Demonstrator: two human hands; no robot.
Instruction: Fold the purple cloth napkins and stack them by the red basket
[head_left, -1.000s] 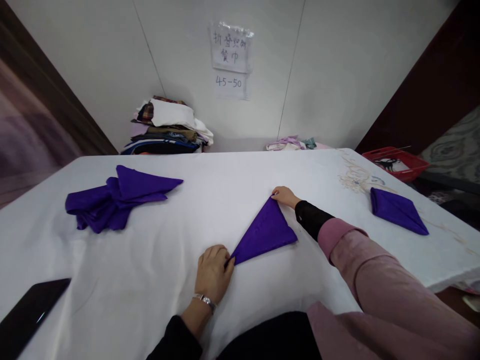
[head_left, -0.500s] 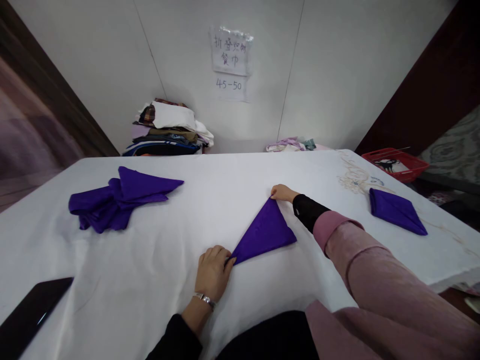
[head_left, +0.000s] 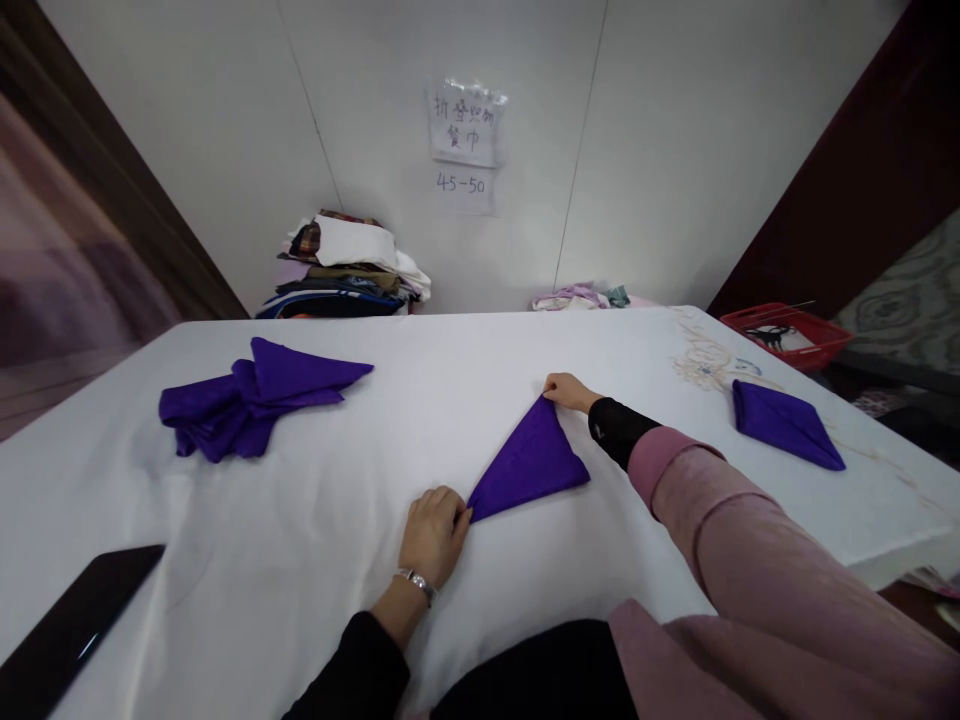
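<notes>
A purple cloth napkin (head_left: 529,460), folded into a triangle, lies flat on the white tablecloth (head_left: 337,520) in front of me. My left hand (head_left: 433,535) pinches its near left corner, fingers closed on the cloth. My right hand (head_left: 570,392), at the end of a pink sleeve with a black cuff, pinches the far top corner. The napkin is stretched between the two hands.
A heap of loose purple napkins (head_left: 251,400) lies at the far left. One folded purple napkin (head_left: 784,425) sits at the right. A black tablet-like slab (head_left: 71,625) is at the near left edge. Stacked fabrics (head_left: 345,270) and a red basket (head_left: 784,330) stand behind.
Both hands stay on the same corners of the triangle. Only the view has shifted slightly; the napkin has not visibly moved.
</notes>
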